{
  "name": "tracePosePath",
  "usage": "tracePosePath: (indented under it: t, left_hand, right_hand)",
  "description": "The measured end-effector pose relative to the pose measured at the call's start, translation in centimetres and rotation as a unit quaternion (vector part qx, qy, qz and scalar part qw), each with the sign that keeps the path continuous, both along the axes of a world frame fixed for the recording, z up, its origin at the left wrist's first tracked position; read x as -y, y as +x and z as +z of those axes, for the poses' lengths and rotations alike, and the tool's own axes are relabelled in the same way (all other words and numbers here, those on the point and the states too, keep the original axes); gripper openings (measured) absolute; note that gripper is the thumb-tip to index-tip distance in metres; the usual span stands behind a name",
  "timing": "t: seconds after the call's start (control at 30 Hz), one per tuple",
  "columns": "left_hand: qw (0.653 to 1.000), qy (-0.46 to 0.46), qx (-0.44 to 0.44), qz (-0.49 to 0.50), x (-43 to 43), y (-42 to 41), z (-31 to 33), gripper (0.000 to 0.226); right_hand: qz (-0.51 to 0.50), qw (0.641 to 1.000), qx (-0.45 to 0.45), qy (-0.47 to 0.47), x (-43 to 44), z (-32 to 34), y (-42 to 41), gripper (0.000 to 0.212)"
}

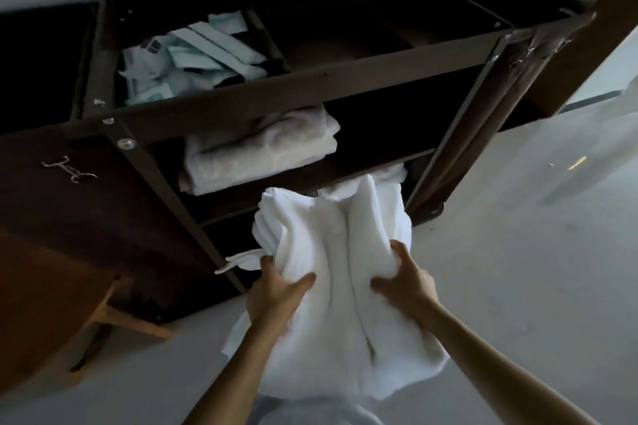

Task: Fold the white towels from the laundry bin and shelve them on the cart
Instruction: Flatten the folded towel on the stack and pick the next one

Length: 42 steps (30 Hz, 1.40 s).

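A bundle of white towels (331, 252) hangs in front of the dark brown cart (310, 79), level with its lower shelf. My left hand (276, 290) grips the bundle's left side, thumb on top. My right hand (404, 276) grips its right side, fingers curled into the cloth. A stack of folded white towels (259, 152) lies on the cart's middle shelf at the left. More white towel (390, 176) shows on the lower shelf behind the bundle. The bundle's lower end drapes down toward my body.
The cart's top tray holds several white and pale green packets (193, 59) at the left. A dark fabric bag (69, 210) hangs on the cart's left end, another (483, 134) on its right. A wooden stand (114, 317) sits at the lower left. Pale floor (518, 269) stretches to the right.
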<state>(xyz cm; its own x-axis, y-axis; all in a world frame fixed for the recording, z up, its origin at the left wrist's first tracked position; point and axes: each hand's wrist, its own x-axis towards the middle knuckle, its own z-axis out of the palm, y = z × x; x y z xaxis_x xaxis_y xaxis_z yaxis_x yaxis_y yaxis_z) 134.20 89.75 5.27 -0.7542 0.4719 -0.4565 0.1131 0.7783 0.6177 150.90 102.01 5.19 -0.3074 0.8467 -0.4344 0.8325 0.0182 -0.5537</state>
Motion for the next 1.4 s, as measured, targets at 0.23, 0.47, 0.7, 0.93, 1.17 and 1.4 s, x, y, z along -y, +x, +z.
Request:
tracePosePath:
  t: [0.23,0.47,0.7,0.93,1.17,1.4]
  left_hand:
    - [0.996,0.019,-0.009,-0.089,-7.7,3.2,0.9,0.071]
    - [0.990,0.028,-0.024,-0.135,-15.8,5.2,0.9,0.073]
    - [0.988,0.053,-0.048,-0.138,-20.8,7.0,2.5,0.074]
    - [0.988,0.083,-0.078,-0.105,-24.4,13.0,5.3,0.075]
    - [0.981,0.113,-0.106,-0.115,-27.6,16.7,8.1,0.070]
    - [0.980,0.132,-0.126,-0.083,-27.8,14.7,9.6,0.071]
  right_hand:
    - [-0.067,0.997,-0.018,0.017,-4.7,0.9,5.3,0.070]
    - [-0.137,0.990,-0.036,0.022,-10.7,1.2,8.0,0.067]
    - [-0.124,0.990,-0.053,0.052,-15.8,2.4,10.0,0.066]
    - [-0.072,0.992,-0.070,0.074,-20.8,4.4,14.6,0.068]
    - [-0.066,0.987,-0.110,0.094,-23.4,6.9,18.8,0.069]
    - [-0.033,0.983,-0.140,0.112,-24.7,8.6,16.9,0.069]
